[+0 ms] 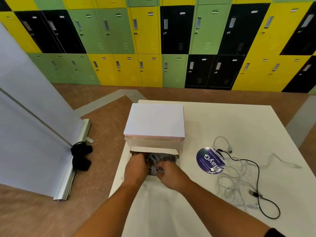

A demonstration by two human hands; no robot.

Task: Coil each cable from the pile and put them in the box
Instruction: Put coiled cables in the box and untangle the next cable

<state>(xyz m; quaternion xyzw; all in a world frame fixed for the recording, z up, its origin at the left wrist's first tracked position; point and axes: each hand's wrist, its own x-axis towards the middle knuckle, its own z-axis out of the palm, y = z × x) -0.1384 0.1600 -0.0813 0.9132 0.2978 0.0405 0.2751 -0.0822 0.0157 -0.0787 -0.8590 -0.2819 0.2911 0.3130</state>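
In white cardboard box (153,149), lid up, right hand (168,173) grips coiled white cable (154,159), likely seating it w/o unwinding; left hand (136,165) alongside, grip hidden; tangled white & black cable pile (239,177) lies apart, R.

One white box (154,120) stands on one table (239,120). Two hands reach into the box, the left hand (136,168) and the right hand (169,174), at one bundle of pale cables (155,159). Right of the box lie one black cable (258,175), several tangled white cables (236,185) that cannot be counted, and one round purple sticker (207,161).
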